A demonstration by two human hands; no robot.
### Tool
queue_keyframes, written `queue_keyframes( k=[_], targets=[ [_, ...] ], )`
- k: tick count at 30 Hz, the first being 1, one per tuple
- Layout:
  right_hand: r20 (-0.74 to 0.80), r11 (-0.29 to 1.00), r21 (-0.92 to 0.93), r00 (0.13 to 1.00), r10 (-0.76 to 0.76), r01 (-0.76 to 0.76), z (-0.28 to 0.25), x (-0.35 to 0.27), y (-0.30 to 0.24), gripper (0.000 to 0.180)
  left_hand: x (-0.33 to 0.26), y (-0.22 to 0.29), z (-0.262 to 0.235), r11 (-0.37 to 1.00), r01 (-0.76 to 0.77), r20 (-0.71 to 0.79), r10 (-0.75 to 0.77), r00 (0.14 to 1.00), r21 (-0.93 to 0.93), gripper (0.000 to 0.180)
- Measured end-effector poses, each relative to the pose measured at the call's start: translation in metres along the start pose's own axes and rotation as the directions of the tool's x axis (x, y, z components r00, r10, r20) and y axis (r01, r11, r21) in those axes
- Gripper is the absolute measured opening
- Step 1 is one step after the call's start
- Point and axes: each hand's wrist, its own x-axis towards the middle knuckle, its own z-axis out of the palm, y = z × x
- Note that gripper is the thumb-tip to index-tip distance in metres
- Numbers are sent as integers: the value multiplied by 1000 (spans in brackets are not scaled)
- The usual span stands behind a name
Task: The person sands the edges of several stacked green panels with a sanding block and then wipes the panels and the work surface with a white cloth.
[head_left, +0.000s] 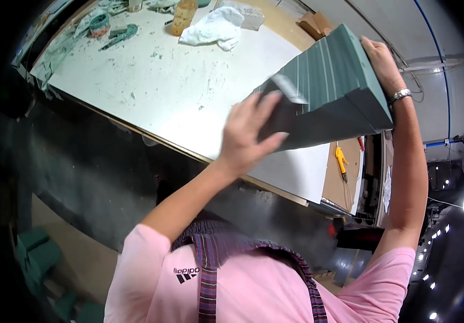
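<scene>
A large blue-green ridged piece [323,81], stepped along its top and flat on its near side, is tilted above the right part of the white table. My right hand [381,62], with a metal watch at the wrist, grips its far right edge, fingers bent over the rim. At its left end is my left hand [251,129], smeared by motion, its thumb and fingers around a dark pad [281,116] with a pale grey edge. That pad lies against the piece; its exact kind is too blurred to tell.
On the white table [178,81] are a crumpled white cloth [216,28], a bottle of amber liquid [184,16], a green-stained tape roll [99,24] and a stained brush-like tool [121,36]. A yellow air gun [341,161] hangs at right. Green blocks [38,247] sit lower left.
</scene>
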Motion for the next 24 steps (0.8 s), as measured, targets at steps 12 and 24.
queue_keyframes(
  k=[12, 24],
  targets=[
    [87, 987, 153, 995, 45, -58, -9, 16, 16, 44, -74, 0, 4, 725, 614, 115, -613, 782, -312, 60],
    [-11, 997, 49, 998, -58, 58, -12, 27, 29, 49, -111, -27, 45, 451, 810, 106, -847, 521, -375, 61]
  ],
)
